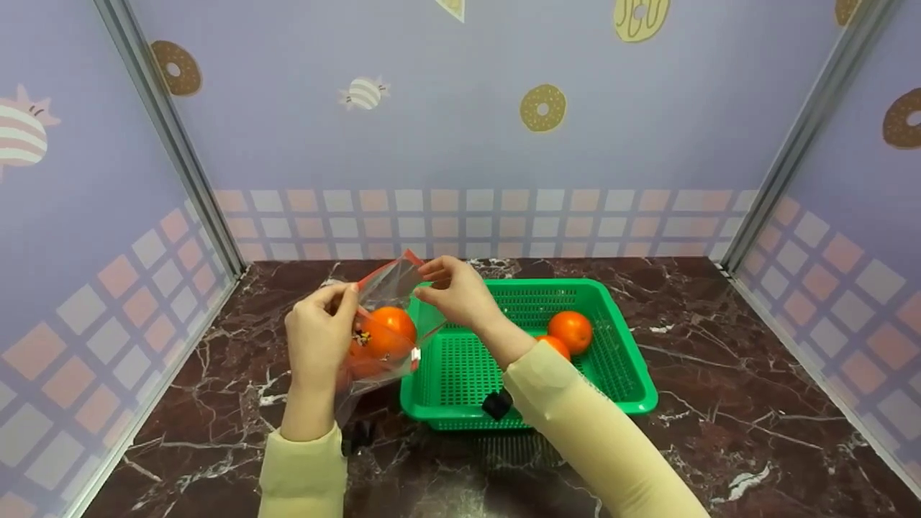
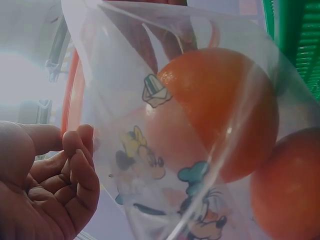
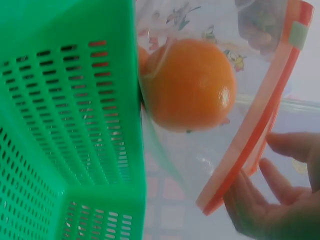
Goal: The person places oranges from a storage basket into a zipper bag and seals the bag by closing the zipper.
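A clear zip bag (image 1: 385,370) with a red strip and cartoon prints hangs at the basket's left side. Inside it sit an orange (image 2: 225,110) and a second orange (image 2: 295,185), seen through the film. My left hand (image 1: 320,327) pinches the bag's red rim on the near left, thumb and forefinger together. At the other end of the rim, my right hand (image 1: 460,291) holds the red strip (image 3: 255,125) with its fingertips, thumb and fingers partly spread. In the right wrist view, the bagged orange lies close to the basket's wall.
A green slotted basket (image 1: 529,417) stands on the dark marbled tabletop (image 1: 727,403). One orange (image 1: 570,332) lies in its right part, beside another orange (image 1: 554,345) partly hidden by my right forearm. Patterned panels (image 1: 460,144) enclose the back and sides.
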Demonstrator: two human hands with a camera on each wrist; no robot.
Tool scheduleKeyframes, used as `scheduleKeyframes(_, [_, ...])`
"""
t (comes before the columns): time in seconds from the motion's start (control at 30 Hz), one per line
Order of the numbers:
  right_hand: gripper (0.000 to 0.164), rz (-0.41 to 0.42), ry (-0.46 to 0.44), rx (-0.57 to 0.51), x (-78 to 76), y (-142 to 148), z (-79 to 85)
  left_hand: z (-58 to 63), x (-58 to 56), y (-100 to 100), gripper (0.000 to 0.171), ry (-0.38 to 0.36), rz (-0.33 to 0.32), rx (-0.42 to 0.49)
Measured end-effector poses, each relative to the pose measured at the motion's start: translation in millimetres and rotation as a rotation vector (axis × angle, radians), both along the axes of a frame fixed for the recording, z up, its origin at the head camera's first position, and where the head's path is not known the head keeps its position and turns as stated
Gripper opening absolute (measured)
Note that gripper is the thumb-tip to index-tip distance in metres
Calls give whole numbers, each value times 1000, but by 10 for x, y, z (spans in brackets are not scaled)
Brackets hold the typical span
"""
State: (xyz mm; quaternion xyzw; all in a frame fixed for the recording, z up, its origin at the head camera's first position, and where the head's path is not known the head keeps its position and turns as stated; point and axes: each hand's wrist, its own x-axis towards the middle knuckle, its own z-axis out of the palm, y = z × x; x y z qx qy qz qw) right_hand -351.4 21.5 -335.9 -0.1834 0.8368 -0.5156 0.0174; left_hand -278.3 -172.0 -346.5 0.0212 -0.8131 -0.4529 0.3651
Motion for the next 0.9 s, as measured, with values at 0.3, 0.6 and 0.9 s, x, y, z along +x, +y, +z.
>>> scheduleKeyframes(0.3, [50,-59,-180,319,-79,65,16,8,6,-15,18,7,7,22])
scheduleKeyframes(0.6, [37,15,-109,169,-36,18,28,31,36,-127,18,53,77,76])
scheduleKeyframes(0.9, [30,18,17,11,90,-91,105,71,88,-335,20,112,147,200])
